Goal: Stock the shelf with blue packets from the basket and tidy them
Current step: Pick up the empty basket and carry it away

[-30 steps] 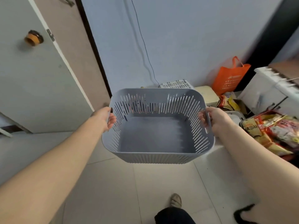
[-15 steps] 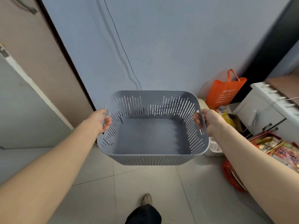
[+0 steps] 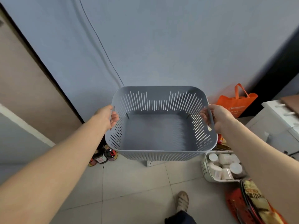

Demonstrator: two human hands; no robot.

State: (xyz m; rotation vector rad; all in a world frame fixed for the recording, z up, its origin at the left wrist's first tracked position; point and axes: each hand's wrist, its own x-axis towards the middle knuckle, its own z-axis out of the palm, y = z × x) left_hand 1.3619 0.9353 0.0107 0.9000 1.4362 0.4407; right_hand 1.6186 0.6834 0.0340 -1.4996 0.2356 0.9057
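Grey slotted basket (image 3: 159,94) is held in mid-air above the tiled floor (image 3: 129,183), spanning the gap between the two sets of fingers. Its bottom is bare and no blue packets show in it. Left hand (image 3: 105,116) grips the left rim, fingers (image 3: 115,117) curled over into the inside. Right hand (image 3: 218,117) grips the right rim at the handle slot, fingers (image 3: 204,114) likewise hooked inward. Judgement: the unloading step looks done, since nothing is left to take out. No shelf is in view, so whether the packets are stocked or tidied cannot be told. Surroundings: sauce bottles (image 3: 103,156) on the floor below the left fingers. A white bin of jars (image 3: 206,172) is below the right fingers, and a red basket of snack packets (image 3: 234,206) is nearer the person than that. An orange tote bag (image 3: 237,104) leans on the wall beyond the right fingers, with a white cabinet (image 3: 278,126) outboard of them. These crowd the floor on the right. The person's sandalled foot (image 3: 182,201) stands close to the bin.
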